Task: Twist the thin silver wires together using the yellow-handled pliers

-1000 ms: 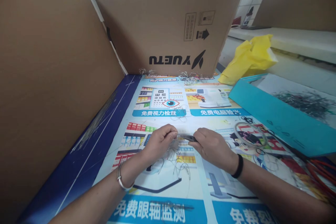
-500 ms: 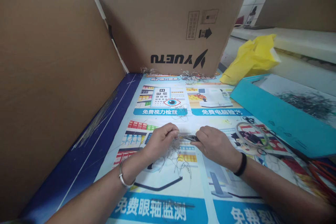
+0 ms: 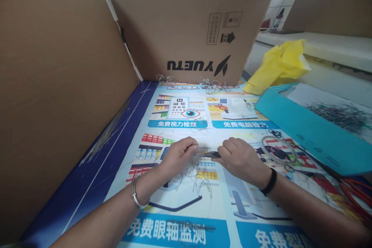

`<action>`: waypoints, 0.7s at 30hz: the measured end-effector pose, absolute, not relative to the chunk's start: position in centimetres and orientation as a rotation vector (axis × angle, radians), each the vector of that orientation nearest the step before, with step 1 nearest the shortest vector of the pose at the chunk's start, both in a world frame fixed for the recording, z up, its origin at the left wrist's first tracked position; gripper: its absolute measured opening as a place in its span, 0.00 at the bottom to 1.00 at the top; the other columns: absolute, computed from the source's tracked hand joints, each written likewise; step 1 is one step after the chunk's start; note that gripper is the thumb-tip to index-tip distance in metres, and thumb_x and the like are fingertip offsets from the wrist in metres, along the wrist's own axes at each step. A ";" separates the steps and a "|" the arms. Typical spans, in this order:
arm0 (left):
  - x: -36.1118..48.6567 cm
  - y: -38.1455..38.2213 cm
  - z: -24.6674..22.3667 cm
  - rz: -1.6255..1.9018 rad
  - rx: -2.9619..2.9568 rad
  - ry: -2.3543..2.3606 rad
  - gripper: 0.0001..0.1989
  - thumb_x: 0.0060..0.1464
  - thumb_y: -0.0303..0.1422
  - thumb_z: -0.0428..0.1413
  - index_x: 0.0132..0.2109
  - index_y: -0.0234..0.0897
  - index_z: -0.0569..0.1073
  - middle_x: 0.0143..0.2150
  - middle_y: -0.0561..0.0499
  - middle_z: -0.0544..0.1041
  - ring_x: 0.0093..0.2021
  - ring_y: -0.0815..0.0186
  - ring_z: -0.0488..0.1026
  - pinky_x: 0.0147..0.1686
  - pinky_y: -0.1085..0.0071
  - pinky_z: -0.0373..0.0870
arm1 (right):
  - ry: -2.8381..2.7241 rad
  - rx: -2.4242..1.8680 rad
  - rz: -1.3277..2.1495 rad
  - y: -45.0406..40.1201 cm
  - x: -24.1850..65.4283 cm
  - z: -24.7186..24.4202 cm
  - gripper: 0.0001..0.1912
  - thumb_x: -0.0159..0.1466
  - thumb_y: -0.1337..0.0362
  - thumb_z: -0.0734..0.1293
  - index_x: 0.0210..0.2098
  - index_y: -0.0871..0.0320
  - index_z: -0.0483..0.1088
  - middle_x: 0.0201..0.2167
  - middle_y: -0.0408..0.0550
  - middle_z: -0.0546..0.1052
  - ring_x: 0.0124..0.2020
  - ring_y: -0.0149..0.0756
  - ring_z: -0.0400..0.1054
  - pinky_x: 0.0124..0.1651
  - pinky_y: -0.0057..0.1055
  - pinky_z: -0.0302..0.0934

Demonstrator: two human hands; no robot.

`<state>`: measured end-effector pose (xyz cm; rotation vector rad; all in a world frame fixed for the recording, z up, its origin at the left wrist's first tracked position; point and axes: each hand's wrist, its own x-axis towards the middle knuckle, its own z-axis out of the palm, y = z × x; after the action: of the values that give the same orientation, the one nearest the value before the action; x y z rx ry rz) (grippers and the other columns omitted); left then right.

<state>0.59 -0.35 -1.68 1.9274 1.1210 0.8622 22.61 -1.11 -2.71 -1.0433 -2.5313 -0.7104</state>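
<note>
As right hand (image 3: 241,161) holds one pliers (image 3: 212,154), left hand (image 3: 180,155) several wires (image 3: 193,166)

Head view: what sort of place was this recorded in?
Probably a makeshift workbench, perhaps in a small workshop or home. The right hand holds pliers, a turquoise box contains a heap of wire-like pieces, and a large cardboard panel stands behind the work surface.

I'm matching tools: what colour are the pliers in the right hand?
Dark grey to black where the pliers show, in the head view.
</note>
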 end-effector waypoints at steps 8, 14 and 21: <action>0.6 -0.3 -1.7 0.869 1.973 1.134 0.09 0.57 0.32 0.47 0.32 0.36 0.69 0.28 0.54 0.69 0.30 0.70 0.66 0.32 0.75 0.61 | -2.525 -1.045 -0.711 -1.1 22.7 -2.7 0.17 0.63 0.54 0.58 0.24 0.58 0.63 0.23 0.47 0.63 0.28 0.37 0.52 0.31 0.33 0.42; 0.6 -0.3 -1.8 0.859 1.986 1.129 0.09 0.57 0.32 0.47 0.32 0.36 0.68 0.28 0.54 0.68 0.30 0.70 0.65 0.32 0.75 0.61 | -2.553 -1.054 -0.728 -1.2 22.8 -2.4 0.16 0.62 0.54 0.59 0.24 0.57 0.63 0.23 0.47 0.63 0.28 0.37 0.52 0.31 0.34 0.42; 0.6 -0.4 -1.8 0.855 1.983 1.119 0.08 0.57 0.30 0.46 0.33 0.37 0.68 0.29 0.54 0.69 0.31 0.70 0.66 0.33 0.75 0.60 | -2.569 -1.034 -0.760 -1.4 22.6 -1.7 0.16 0.62 0.53 0.59 0.24 0.57 0.62 0.22 0.46 0.63 0.27 0.37 0.53 0.31 0.34 0.42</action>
<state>0.59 -0.36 -1.76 1.9832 1.1191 0.8551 22.61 -1.45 -1.72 -1.0338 -2.5694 -0.7598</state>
